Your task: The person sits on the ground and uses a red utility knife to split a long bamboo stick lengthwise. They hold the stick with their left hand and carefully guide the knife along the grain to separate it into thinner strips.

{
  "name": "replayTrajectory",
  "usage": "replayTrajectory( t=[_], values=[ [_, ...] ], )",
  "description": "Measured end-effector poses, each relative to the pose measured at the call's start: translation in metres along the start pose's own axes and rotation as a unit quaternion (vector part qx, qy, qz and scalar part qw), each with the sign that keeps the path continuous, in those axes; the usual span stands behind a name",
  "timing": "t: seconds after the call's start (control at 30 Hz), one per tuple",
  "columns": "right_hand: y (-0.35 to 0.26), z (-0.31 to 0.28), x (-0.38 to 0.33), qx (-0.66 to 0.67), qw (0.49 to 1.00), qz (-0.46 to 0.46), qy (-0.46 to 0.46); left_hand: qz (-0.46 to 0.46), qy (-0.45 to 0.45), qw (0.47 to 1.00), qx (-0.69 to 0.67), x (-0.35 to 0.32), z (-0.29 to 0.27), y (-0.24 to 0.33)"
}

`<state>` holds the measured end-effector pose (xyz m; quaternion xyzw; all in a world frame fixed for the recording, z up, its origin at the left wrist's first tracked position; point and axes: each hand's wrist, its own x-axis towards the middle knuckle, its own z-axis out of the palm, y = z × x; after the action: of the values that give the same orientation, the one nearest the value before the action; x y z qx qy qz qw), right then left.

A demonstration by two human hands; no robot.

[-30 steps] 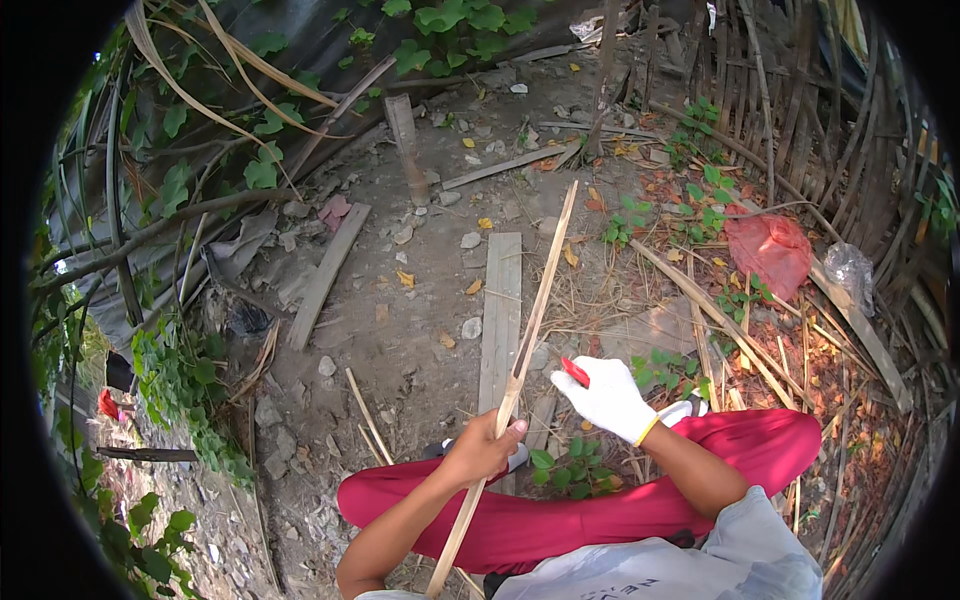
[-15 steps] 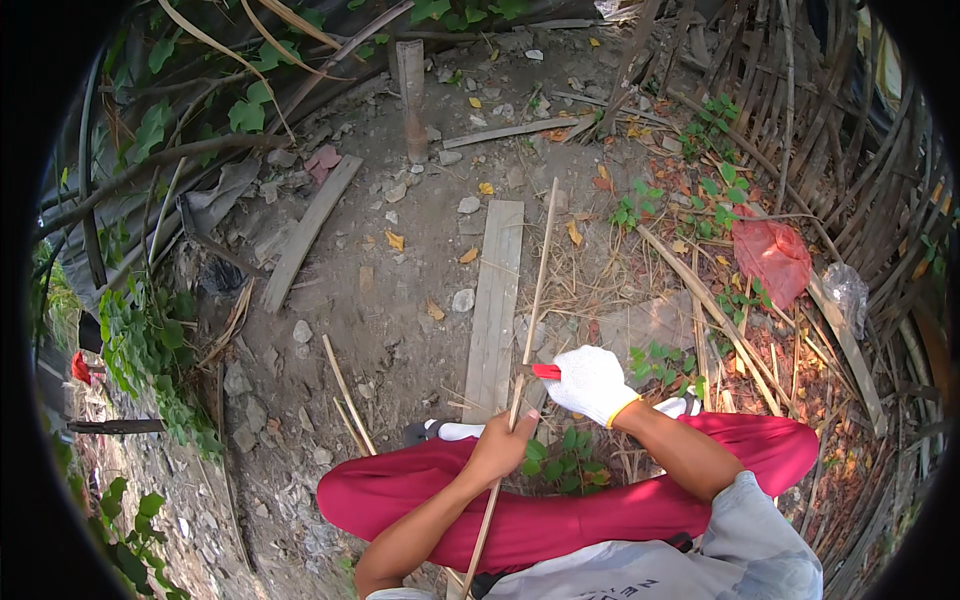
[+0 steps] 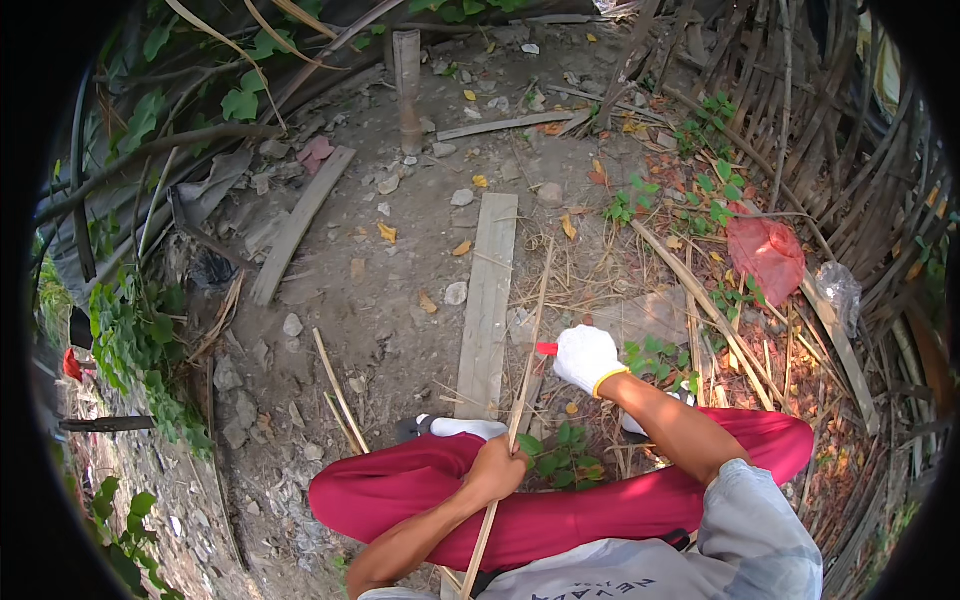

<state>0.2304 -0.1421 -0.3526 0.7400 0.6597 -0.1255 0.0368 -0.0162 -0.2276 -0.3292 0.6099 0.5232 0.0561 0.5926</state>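
A long, thin bamboo strip (image 3: 532, 350) runs slanting from my lap up over the ground between my feet. My bare left hand (image 3: 497, 470) is closed round its lower part, above my thigh. On my right hand (image 3: 588, 360) is a white knit glove with a yellow cuff, its fingers wrapped round a red-handled tool (image 3: 546, 349). The red end of the tool points left and meets or nearly meets the strip; its working edge is too small to make out. I sit low with my knees spread, in dark red trousers (image 3: 570, 525).
A flat grey board (image 3: 490, 290) lies on the dirt ahead, another board (image 3: 303, 228) farther left. A short post (image 3: 407, 90) stands at the back. To the right are a red plastic bag (image 3: 765, 258), dry sticks and a woven fence (image 3: 850, 150). Leafy vines (image 3: 135, 340) edge the left.
My left hand has moved a little down and toward me, and the strip's far end now sits nearer. My gloved right hand has shifted slightly up with the red-handled tool.
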Motion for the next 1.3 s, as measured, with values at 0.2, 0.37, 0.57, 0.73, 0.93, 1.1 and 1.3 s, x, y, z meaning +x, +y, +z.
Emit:
replayTrajectory(
  t=[0.2,0.37,0.57,0.73,0.93,1.1,1.3],
  values=[
    [0.161,-0.019,0.061,-0.081,0.975,0.185,0.093,-0.037,-0.158,0.987,0.012,0.001,0.014,-0.013],
    [0.197,-0.032,0.077,-0.111,0.957,0.231,0.135,0.019,-0.137,0.99,0.033,-0.015,0.013,0.013],
    [0.262,-0.045,0.066,-0.113,0.948,0.269,0.128,-0.053,-0.112,0.992,-0.032,-0.067,-0.004,-0.038],
    [0.196,-0.034,0.045,0.151,0.975,0.16,0.02,-0.066,-0.056,0.976,-0.198,-0.047,-0.01,-0.015],
    [0.072,-0.029,-0.014,0.716,0.678,0.017,-0.162,-0.04,0.006,0.97,-0.238,-0.008,-0.026,-0.019],
    [0.043,-0.029,-0.035,0.843,0.488,0.044,-0.224,-0.029,0.043,0.969,-0.242,-0.007,-0.03,0.004],
    [0.025,-0.058,-0.053,0.789,0.554,0.036,-0.262,-0.018,0.003,0.963,-0.27,0.01,-0.033,0.031]
  ],
)
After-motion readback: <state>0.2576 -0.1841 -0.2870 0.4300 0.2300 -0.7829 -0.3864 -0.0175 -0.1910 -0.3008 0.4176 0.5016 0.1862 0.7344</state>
